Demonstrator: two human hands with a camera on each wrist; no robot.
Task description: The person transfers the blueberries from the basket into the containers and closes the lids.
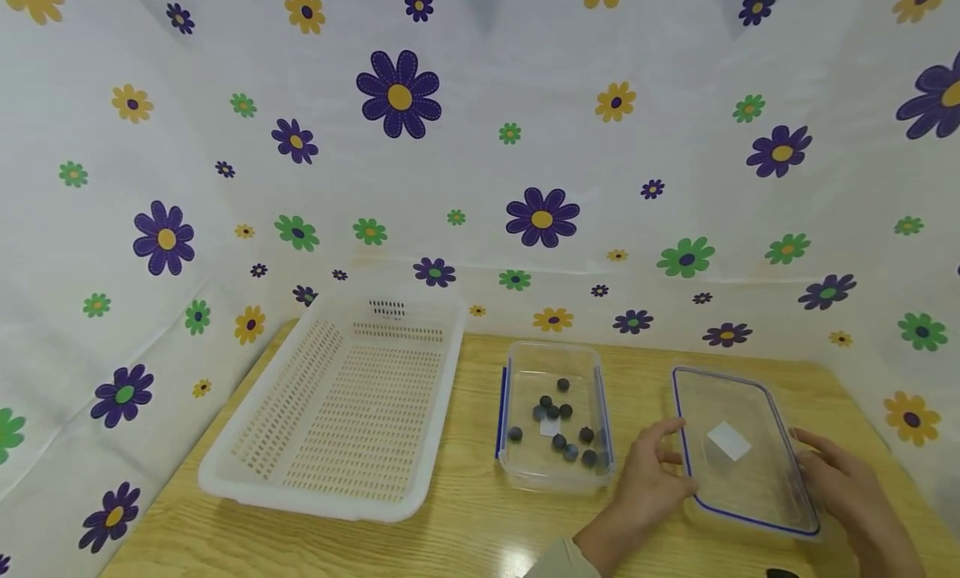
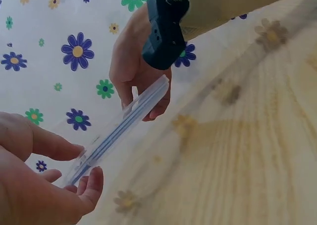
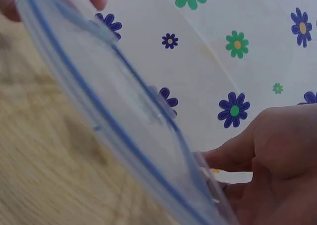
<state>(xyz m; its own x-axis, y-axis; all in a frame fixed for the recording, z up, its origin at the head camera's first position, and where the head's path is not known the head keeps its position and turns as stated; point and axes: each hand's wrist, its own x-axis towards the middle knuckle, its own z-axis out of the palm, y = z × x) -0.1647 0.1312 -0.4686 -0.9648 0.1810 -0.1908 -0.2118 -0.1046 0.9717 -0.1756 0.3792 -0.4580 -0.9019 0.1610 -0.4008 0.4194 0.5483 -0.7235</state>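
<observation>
A clear rectangular plastic lid with a blue seal round its rim is held up at the right, tilted. My left hand pinches its left edge between thumb and fingers. On the opposite edge, my right hand grips it, its fingers partly hidden by the rim. A whitish square label shows on the lid. The left wrist view catches the lid nearly edge-on, above the table. Left of my hands stands a clear container with blue side clips, holding several blueberries.
A white perforated plastic basket stands on the left of the wooden table. Behind and beside the table hangs a flower-patterned sheet. Part of a dark object shows at the bottom edge, right of centre.
</observation>
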